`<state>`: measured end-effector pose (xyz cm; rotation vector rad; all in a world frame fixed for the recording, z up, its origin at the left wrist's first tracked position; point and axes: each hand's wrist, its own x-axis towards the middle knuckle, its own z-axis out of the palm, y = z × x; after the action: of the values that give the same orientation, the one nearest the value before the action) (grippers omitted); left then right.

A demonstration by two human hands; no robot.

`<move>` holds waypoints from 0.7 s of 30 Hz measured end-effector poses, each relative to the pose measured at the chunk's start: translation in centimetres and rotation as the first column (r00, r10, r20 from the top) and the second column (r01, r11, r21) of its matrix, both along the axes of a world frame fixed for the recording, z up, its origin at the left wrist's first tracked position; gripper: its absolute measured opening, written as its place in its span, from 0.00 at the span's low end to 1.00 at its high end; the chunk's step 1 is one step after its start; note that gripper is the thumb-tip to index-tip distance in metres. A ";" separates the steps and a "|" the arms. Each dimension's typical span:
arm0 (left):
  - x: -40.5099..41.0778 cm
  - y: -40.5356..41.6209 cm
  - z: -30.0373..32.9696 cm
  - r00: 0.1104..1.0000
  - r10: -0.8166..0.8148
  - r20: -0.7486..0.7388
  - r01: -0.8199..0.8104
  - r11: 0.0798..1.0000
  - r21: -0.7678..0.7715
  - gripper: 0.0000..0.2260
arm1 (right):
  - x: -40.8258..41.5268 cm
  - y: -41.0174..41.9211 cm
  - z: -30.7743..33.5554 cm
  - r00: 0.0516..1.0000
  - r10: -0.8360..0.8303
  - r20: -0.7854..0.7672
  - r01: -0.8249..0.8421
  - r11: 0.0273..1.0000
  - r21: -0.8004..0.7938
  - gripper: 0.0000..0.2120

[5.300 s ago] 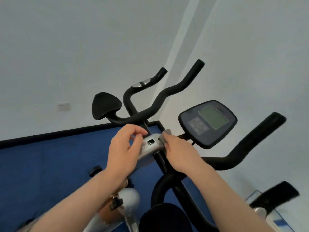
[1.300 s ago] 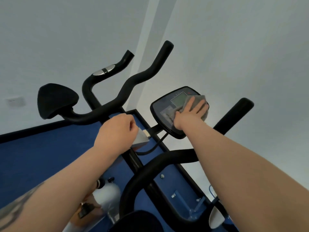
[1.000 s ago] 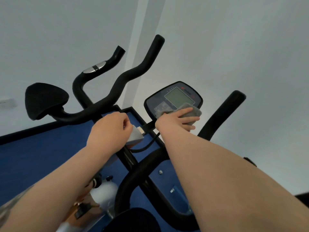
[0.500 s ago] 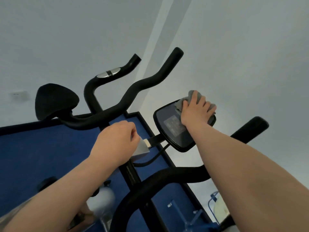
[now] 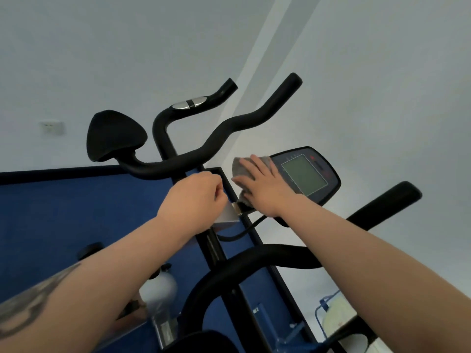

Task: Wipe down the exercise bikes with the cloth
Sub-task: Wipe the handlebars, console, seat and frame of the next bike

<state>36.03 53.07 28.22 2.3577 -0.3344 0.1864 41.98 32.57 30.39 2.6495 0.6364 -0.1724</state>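
An exercise bike fills the view, with black curved handlebars [image 5: 229, 126] and a dark console [image 5: 309, 175] with a grey-green screen. My right hand [image 5: 263, 186] lies flat with straight fingers on a grey cloth [image 5: 240, 168], pressing it against the console's left side. My left hand [image 5: 193, 197] is curled around the silver bracket [image 5: 226, 216] on the handlebar stem, just left of the console. The screen is uncovered.
A black padded elbow rest [image 5: 114, 135] sits at the handlebars' left end. The lower black handlebar loop [image 5: 254, 261] crosses under my right arm. Blue floor matting [image 5: 63, 215] lies below, white walls behind. A white bottle [image 5: 159, 289] and a blue-framed object [image 5: 331, 312] sit low.
My right hand slid the cloth from the console's upper right across to its left edge, uncovering the screen. My left hand stayed on the bracket.
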 end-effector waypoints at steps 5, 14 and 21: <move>0.0 0.0 0.1 1.000 -0.016 -0.004 0.016 1.000 0.010 0.08 | -3.0 -3.0 1.8 0.989 0.023 -0.147 -0.035 0.997 -0.076 0.35; 0.1 -0.2 -0.4 1.000 -0.001 0.025 0.000 1.000 0.025 0.08 | -4.9 -5.4 3.3 0.965 -0.189 -0.181 0.150 0.966 -0.210 0.40; 0.2 -0.3 -0.5 1.000 0.006 0.028 -0.006 1.000 0.009 0.07 | -0.4 -2.1 1.3 0.970 -0.237 -0.052 0.240 0.969 0.066 0.34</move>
<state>36.21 52.79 27.74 2.3667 -0.3422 0.2208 41.55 30.51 31.65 2.7936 0.3405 -0.2815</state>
